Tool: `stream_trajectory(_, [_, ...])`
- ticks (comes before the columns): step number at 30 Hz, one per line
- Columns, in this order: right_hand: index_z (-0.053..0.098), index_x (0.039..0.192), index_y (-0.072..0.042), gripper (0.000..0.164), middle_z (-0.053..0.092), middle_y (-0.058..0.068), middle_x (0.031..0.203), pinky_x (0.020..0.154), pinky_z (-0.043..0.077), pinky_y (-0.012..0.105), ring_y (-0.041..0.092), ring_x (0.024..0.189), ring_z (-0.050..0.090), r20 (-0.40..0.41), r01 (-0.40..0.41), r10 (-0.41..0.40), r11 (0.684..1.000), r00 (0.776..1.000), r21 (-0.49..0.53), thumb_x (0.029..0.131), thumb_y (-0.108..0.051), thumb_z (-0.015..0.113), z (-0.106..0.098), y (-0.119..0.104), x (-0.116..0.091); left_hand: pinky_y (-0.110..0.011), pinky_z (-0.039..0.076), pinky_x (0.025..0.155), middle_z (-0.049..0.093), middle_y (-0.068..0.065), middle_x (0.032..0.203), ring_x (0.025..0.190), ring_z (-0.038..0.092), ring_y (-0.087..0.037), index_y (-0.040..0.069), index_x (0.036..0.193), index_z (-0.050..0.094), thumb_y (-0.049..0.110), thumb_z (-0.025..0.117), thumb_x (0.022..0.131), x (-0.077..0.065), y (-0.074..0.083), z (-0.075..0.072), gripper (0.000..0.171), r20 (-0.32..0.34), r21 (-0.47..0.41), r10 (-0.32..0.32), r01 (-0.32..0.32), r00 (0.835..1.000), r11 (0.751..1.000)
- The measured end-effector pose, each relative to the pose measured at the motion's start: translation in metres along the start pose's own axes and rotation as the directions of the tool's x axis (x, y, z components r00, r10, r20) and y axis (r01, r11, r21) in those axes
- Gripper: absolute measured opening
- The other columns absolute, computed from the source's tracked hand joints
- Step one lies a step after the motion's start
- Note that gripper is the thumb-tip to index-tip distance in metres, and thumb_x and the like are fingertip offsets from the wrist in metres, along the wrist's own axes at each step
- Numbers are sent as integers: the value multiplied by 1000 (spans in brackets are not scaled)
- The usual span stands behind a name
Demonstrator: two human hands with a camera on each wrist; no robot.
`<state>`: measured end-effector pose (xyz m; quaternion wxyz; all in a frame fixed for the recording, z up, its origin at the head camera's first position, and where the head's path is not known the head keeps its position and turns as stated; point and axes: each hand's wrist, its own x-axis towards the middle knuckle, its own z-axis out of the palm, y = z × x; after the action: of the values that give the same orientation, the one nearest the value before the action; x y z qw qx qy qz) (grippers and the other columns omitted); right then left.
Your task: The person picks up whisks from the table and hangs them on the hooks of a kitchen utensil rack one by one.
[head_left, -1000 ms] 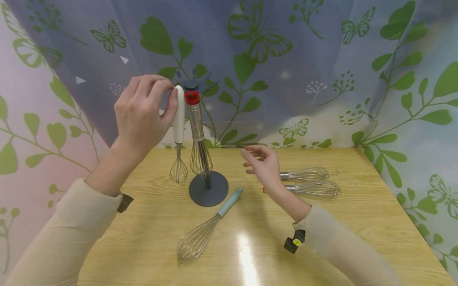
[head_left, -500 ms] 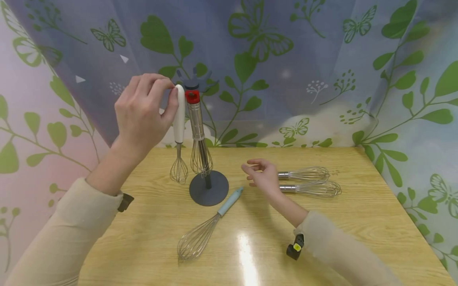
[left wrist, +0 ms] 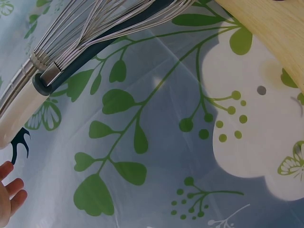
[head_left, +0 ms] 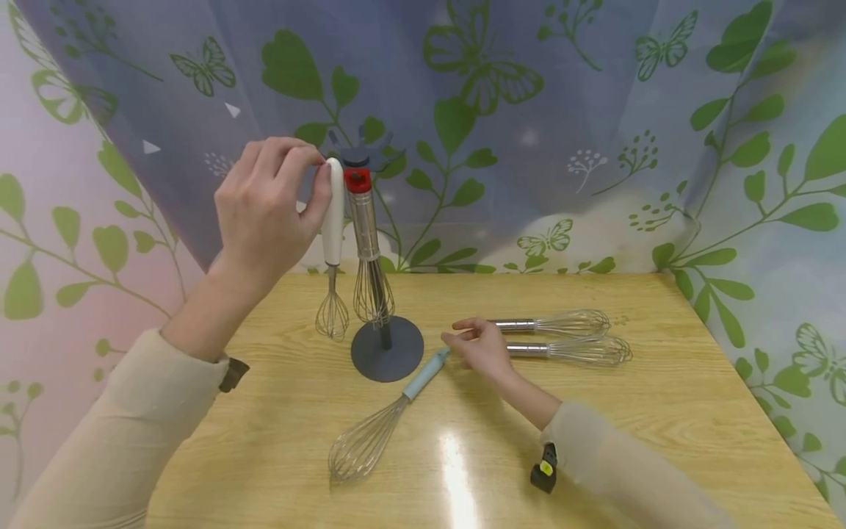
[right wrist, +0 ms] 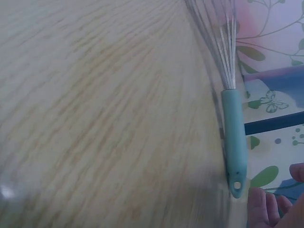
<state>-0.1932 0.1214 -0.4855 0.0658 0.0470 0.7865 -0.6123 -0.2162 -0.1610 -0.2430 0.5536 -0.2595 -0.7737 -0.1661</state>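
Observation:
My left hand (head_left: 267,202) pinches the top end of a white-handled whisk (head_left: 333,220), which hangs upright beside the whisk stand (head_left: 386,349). In the left wrist view the white whisk (left wrist: 29,107) overlaps the red-topped one, and only the fingertips (left wrist: 18,199) show. A steel whisk with a red top (head_left: 363,220) hangs on the stand. My right hand (head_left: 485,349) is at the handle end of a light blue whisk (head_left: 423,378) lying on the table. Close below that handle's hole in the right wrist view (right wrist: 234,133), my fingers are parted from the thumb.
Two steel whisks (head_left: 571,322) lie side by side on the wooden table (head_left: 628,426), right of my right hand, which hides their handle ends. The stand's dark hooks (head_left: 357,154) spread at its top. A patterned cloth (head_left: 502,169) hangs behind the table.
My right hand has come down and slightly left, from above the table to the light blue whisk's handle end. The left hand keeps its pinch on the white whisk in about the same place.

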Motion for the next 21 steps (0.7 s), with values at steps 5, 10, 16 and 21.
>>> stream_trajectory(5, [68,129,0,45,72,13,102,65,64,34,19,70,68,9,-9,9,999,1000,-43,94,-25,80,2,9,1,-53,58,71,75,-18,101,92,68,-41,-1,99,71,21,58,105,-1,0,0,26,2,3,-2,2,1000,1000])
stream_trajectory(10, [69,126,-2,42,76,13,97,56,54,25,13,57,64,8,-39,39,996,999,-84,92,-24,81,6,13,2,-53,58,72,75,-18,102,92,68,-41,-1,99,71,21,58,105,0,0,0,26,5,-1,-6,6,1000,1000])
stream_trajectory(16, [70,124,0,40,78,17,93,48,44,21,14,52,62,27,-15,19,989,999,-147,92,-23,81,10,16,2,-53,58,72,75,-18,102,93,68,-41,-1,99,71,21,58,105,0,1,0,25,4,-10,-14,14,1000,1000])
stream_trajectory(21, [73,121,-3,38,77,11,88,47,44,22,17,55,67,35,16,-8,974,999,-227,91,-25,82,13,16,2,-53,58,73,75,-18,102,93,68,-40,0,99,71,21,58,105,1,1,0,26,-1,-9,-7,7,1000,1000])
